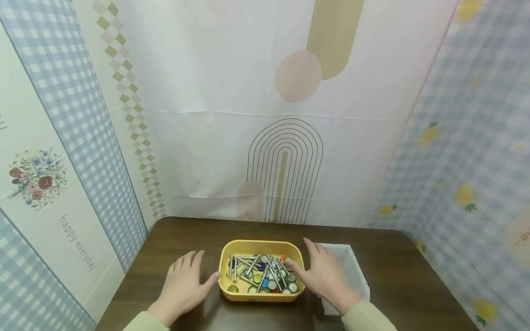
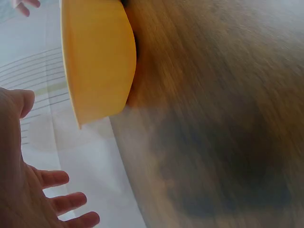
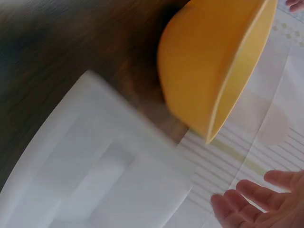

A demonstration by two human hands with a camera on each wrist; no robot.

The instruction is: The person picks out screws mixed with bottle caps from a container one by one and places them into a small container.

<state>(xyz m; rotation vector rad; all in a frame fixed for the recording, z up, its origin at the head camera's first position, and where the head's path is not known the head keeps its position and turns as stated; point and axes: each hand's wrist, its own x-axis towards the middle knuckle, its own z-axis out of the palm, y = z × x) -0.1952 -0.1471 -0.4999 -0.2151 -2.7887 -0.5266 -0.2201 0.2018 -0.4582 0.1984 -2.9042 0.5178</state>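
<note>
A yellow plastic tub (image 1: 258,298) stands on the table, holding long silver bolts (image 1: 235,269) mixed with bottle caps (image 1: 292,288) in several colours. My left hand (image 1: 184,286) is just left of the tub, fingers spread, with the thumb tip near its left rim. On the other side, my right hand (image 1: 325,276) hovers between the tub and a white plastic container (image 1: 357,271), partly covering both in the head view. Its thumb overlaps the tub's right rim there. Neither hand holds anything; both wrist views show the fingers apart from the tub's wall.
Under everything is a dark brown wooden table (image 1: 186,234) with rounded back corners. A white patterned cloth (image 1: 198,151) hangs behind it. Blue checked cloths (image 1: 451,161) flank both sides.
</note>
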